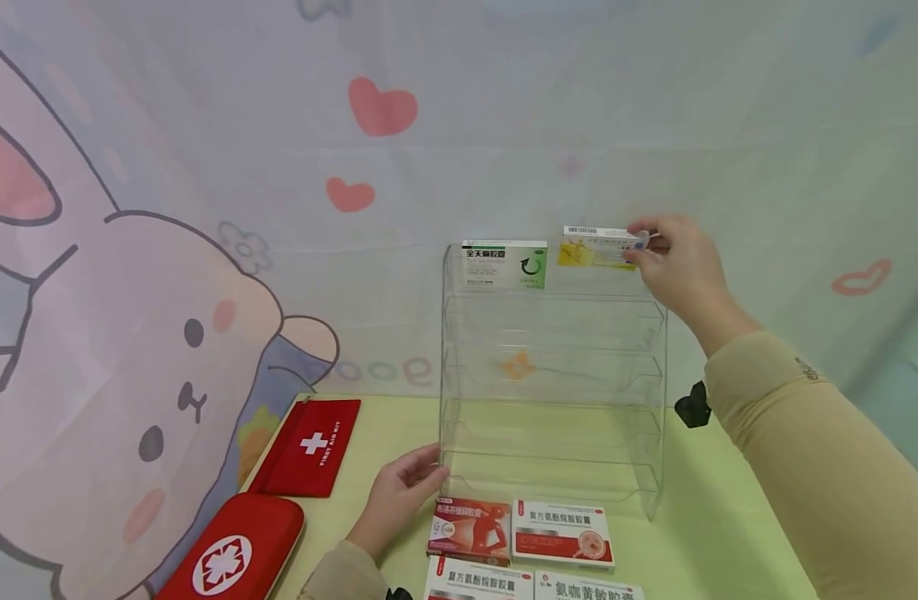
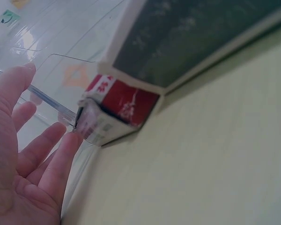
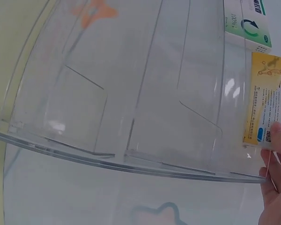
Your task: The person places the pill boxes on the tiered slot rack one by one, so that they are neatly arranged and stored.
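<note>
A clear stepped display rack (image 1: 552,454) stands upright on the table. At its top right, my right hand (image 1: 682,258) pinches the right end of a yellow-and-white medicine box (image 1: 595,248), with the thumb on the printed front. That box is at the top tier; whether it rests on it I cannot tell. Beside it on the same tier sits a white-and-green medicine box (image 1: 504,265). Low on the rack's left side, my left hand (image 1: 403,493) grips the side panel's edge. The left wrist view puts this edge between thumb and fingers, near a red-and-white box end (image 2: 126,101).
In front of the rack lie a red ibuprofen box (image 1: 469,529), a white-and-red medicine box (image 1: 562,533) and more boxes, cut off by the frame. To the left are a red first aid pouch (image 1: 308,450) and a red hard case (image 1: 237,546). A cartoon-printed cloth (image 1: 504,100) hangs behind.
</note>
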Demonstrator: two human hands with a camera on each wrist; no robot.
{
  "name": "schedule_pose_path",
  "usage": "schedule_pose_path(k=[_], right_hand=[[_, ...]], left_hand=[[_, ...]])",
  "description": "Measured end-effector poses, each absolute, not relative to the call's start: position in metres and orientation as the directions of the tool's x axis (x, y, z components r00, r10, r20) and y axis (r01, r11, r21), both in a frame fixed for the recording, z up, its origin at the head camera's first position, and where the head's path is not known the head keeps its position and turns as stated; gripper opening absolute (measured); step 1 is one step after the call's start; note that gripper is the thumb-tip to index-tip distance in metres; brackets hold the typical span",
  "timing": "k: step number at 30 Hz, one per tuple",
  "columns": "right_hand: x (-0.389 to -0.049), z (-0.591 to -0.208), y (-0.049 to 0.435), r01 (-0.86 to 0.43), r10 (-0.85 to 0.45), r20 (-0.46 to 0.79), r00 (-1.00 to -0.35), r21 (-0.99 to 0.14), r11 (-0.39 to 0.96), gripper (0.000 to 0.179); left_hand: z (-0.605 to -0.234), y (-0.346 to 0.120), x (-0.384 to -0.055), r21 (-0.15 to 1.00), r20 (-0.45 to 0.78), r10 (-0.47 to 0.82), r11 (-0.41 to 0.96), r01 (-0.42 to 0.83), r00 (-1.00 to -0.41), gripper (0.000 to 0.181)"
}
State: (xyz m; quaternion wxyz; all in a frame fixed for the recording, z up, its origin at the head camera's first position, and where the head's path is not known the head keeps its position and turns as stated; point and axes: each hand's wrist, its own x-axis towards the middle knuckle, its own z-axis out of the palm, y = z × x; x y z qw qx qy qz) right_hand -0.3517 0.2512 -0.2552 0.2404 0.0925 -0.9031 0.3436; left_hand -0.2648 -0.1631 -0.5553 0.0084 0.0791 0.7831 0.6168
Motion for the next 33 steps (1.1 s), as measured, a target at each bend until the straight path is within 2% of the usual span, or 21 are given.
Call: schedule_pose_path(k=[13,21,33], right_hand=[[-0.355,-0.272,0.251,-0.36,-0.072,0.528,-0.846,-0.467,0.808,0.033],[-0.355,-0.271,0.249,-0.324,-0.092,0.489,-0.867,-0.416,0.85,0.039],[-0.353,-0.283,0.25,-0.333,-0.05,0.527,-0.848,-0.458,0.824,0.045]], left_hand=[[-0.555,-0.164,-0.266,0.961,0.091,0.121,0.248,0.119,-0.989,0.052],[-0.554,-0.165,-0.268,0.964,0.089,0.122,0.238,0.116,-0.989,0.052],[-0.552,-0.161,-0.268,0.963,0.087,0.137,0.24,0.118,-0.987,0.05]])
